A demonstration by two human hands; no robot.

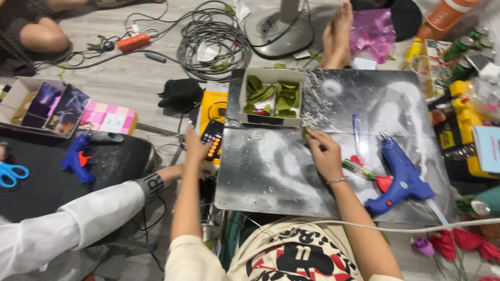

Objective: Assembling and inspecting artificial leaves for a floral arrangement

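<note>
My right hand (324, 155) rests on the dark board (271, 177) dusted with white, and its fingertips pinch a small green leaf (305, 133) just below a white cardboard box (271, 120). That box holds several more green leaves (284, 101). My left hand (195, 148) lies flat at the board's left edge, fingers pointing away, beside a black remote with orange buttons (212, 141); it holds nothing. A blue glue gun (402, 176) lies on the board to the right of my right wrist, with a glue stick (358, 169) between them.
A co-worker's white-sleeved arm (67, 224) reaches in from the left behind my left forearm. A second blue glue gun (76, 158) and blue scissors (10, 174) lie at left. Coiled cables (208, 41), a fan base (278, 28) and bare feet (337, 36) are beyond. Red paper flowers (469, 244) lie lower right.
</note>
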